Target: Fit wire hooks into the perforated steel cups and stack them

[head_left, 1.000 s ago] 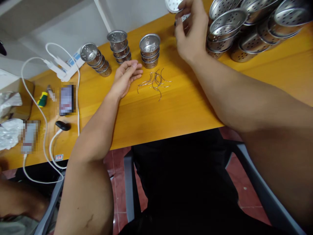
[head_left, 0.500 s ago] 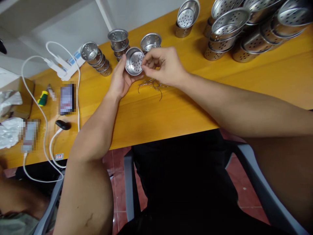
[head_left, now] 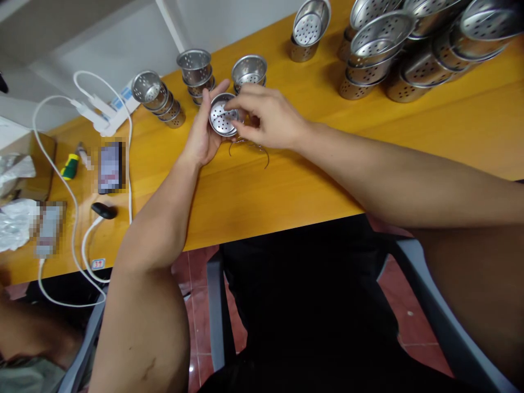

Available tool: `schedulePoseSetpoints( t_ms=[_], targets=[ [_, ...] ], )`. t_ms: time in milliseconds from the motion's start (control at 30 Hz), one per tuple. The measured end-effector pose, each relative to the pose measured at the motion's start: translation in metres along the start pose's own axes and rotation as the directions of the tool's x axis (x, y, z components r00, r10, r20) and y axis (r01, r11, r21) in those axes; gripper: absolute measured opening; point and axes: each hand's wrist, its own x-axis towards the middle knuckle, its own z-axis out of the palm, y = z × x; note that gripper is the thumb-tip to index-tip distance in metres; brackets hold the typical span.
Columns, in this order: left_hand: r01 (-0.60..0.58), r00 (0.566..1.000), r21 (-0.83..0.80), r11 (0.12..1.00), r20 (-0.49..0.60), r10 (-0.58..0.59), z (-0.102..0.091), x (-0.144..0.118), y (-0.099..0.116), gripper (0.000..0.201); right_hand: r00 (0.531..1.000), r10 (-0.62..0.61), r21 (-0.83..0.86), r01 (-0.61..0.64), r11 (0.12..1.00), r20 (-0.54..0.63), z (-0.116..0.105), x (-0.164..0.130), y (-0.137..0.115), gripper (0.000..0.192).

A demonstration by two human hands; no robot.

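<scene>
My left hand [head_left: 202, 134] is wrapped round a small perforated metal cup [head_left: 223, 124], its mouth tilted toward me. Inside the cup a thin dark curved wire [head_left: 220, 115] lies across the bottom. My right hand [head_left: 266, 117] is at the cup's right rim, index fingertip over the mouth and thumb apart from it. I make out nothing between those two fingertips; the other fingers are partly hidden. Beneath the right hand, loose thin wires [head_left: 267, 158] lie on the table, mostly covered. Just behind stands another perforated cup [head_left: 249, 70].
Stacked perforated cups stand at the back, in a leaning stack [head_left: 158, 98], an upright stack [head_left: 194, 68] and a larger group [head_left: 376, 54] at right. On the left are a power strip [head_left: 120, 112], white cables, a phone [head_left: 110, 166], and a green-yellow object [head_left: 70, 166]. Another person's arm shows lower left.
The cup has tipped and dropped slightly lower in my left hand. My right thumb and index finger, earlier pinched at the rim, have parted, and the index finger reaches over the cup's mouth.
</scene>
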Motion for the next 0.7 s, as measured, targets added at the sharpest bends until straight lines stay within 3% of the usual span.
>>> schedulePoseSetpoints(
  t_ms=[100,233,500,700],
  targets=[
    [-0.021,1.0,0.017,1.0,0.011,0.02,-0.001,0.004,-0.001,0.074,0.995,-0.074,-0.141,0.083,0.987,0.07,0.007,-0.001,-0.002,0.058],
    [-0.065,0.998,0.065,0.996,-0.008,0.066,-0.003,0.008,-0.004,0.049,0.987,-0.077,-0.206,0.106,0.973,0.144,0.019,-0.002,0.005,0.062],
    [0.028,0.999,-0.005,1.0,-0.032,-0.028,0.004,0.005,-0.004,0.077,0.985,-0.123,-0.066,0.131,0.989,0.117,0.013,0.0,0.005,0.033],
    [0.017,0.997,-0.008,1.0,-0.081,-0.018,0.01,0.001,-0.006,0.078,0.998,-0.057,0.025,0.057,0.998,0.01,0.012,0.002,0.006,0.038]
  ],
)
